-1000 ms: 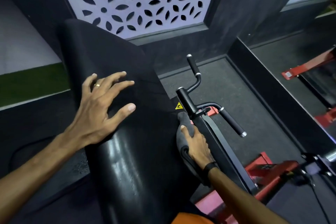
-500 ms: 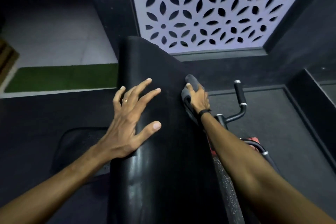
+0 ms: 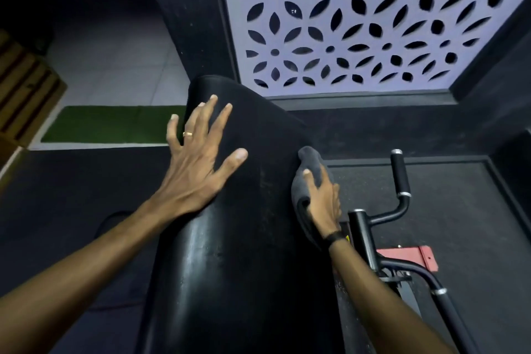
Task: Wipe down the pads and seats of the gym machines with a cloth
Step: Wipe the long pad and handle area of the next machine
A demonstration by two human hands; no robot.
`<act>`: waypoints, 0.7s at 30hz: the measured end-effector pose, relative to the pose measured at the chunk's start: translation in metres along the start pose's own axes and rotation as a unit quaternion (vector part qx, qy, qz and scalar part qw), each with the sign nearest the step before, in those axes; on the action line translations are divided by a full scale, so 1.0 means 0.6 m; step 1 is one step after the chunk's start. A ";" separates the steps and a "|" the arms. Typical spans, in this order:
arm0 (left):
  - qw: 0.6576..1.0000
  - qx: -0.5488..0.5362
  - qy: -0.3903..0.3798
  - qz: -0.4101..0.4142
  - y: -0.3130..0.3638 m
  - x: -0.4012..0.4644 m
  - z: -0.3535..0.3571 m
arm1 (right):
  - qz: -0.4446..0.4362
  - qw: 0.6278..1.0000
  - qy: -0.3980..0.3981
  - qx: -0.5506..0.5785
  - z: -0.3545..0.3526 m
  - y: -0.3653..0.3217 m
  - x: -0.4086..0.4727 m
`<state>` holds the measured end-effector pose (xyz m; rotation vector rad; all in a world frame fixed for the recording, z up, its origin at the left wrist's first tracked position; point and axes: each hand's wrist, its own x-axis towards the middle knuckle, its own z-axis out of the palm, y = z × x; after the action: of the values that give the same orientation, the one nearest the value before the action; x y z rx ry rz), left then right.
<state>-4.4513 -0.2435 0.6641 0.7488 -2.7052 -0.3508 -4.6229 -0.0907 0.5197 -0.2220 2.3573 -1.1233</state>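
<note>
A long black padded backrest (image 3: 244, 253) rises up the middle of the view. My left hand (image 3: 198, 164) lies flat on its upper left part with the fingers spread, a ring on one finger. My right hand (image 3: 323, 201) holds a dark grey cloth (image 3: 309, 161) against the pad's right edge. The thumb lies over the cloth and the fingers wrap round the far side, partly hidden. A black band circles that wrist.
Black metal handles (image 3: 400, 178) on a black frame (image 3: 363, 236) stand just right of my right hand, with a red bracket (image 3: 408, 256) below. Dark rubber flooring (image 3: 445, 210) spreads to the right. A patterned lattice panel (image 3: 359, 23) is behind, a green mat (image 3: 115, 123) to the left.
My right hand slid the cloth up the pad's right edge, from beside the handles to the upper part. My left hand shifted higher on the pad, and the view swung left.
</note>
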 end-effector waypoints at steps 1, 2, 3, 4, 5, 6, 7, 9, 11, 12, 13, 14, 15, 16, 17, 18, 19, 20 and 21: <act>1.000 0.000 0.004 -0.006 0.001 -0.001 0.000 | 0.001 1.000 0.003 0.013 0.005 -0.017 0.030; 1.000 -0.005 0.008 -0.013 0.002 -0.001 0.000 | 0.001 1.000 0.005 0.023 0.010 -0.037 0.063; 1.000 -0.008 0.011 -0.016 0.003 0.000 -0.001 | -0.003 1.000 0.006 0.030 0.014 -0.058 0.098; 1.000 -0.011 0.012 -0.017 0.005 0.001 -0.002 | -0.005 0.999 0.006 0.038 0.018 -0.080 0.131; 1.000 -0.013 0.014 -0.016 0.006 0.002 -0.002 | -0.006 0.999 0.006 0.044 0.022 -0.102 0.162; 1.000 -0.016 0.016 -0.017 0.005 0.001 -0.003 | -0.007 0.999 0.005 0.049 0.029 -0.119 0.188; 0.999 -0.021 0.021 -0.019 0.006 0.001 -0.001 | -0.008 0.999 0.006 0.050 0.032 -0.131 0.207; 0.999 -0.029 0.028 -0.030 0.002 0.005 -0.001 | -0.022 0.999 0.016 0.044 0.041 -0.143 0.216; 0.998 -0.037 0.035 -0.039 -0.003 0.008 0.000 | -0.066 0.997 0.042 -0.005 0.045 -0.135 0.186; 0.998 -0.039 0.038 -0.041 -0.004 0.008 0.001 | -0.105 0.992 0.055 -0.040 0.045 -0.125 0.158; 0.998 -0.040 0.038 -0.038 -0.004 0.008 0.002 | -0.150 0.984 0.063 -0.071 0.042 -0.113 0.120; 0.998 -0.042 0.035 -0.034 -0.004 0.008 0.003 | -0.190 0.975 0.066 -0.089 0.038 -0.097 0.077; 0.998 -0.047 0.034 -0.030 -0.005 0.007 0.004 | -0.224 0.967 0.065 -0.098 0.033 -0.077 0.031; 0.998 -0.050 0.034 -0.028 -0.006 0.006 0.004 | -0.249 0.962 0.060 -0.096 0.024 -0.055 -0.016; 0.998 -0.051 0.036 -0.024 -0.005 0.006 0.004 | -0.268 0.958 0.054 -0.090 0.009 -0.034 -0.061; 0.998 -0.049 0.039 -0.021 -0.006 0.005 0.003 | -0.282 0.954 0.047 -0.086 -0.004 -0.009 -0.098; 0.998 -0.048 0.042 -0.020 -0.006 0.005 0.003 | -0.293 0.951 0.040 -0.088 -0.017 0.017 -0.126; 0.998 -0.050 0.045 -0.020 -0.005 0.003 0.003 | -0.296 0.950 0.033 -0.094 -0.029 0.040 -0.144; 0.998 -0.049 0.046 -0.021 -0.005 0.002 0.003 | -0.296 0.950 0.029 -0.099 -0.035 0.055 -0.149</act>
<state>-4.4516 -0.2463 0.6620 0.7765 -2.5691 -0.4435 -4.5548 -0.0233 0.5396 -1.0358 2.5276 -1.1484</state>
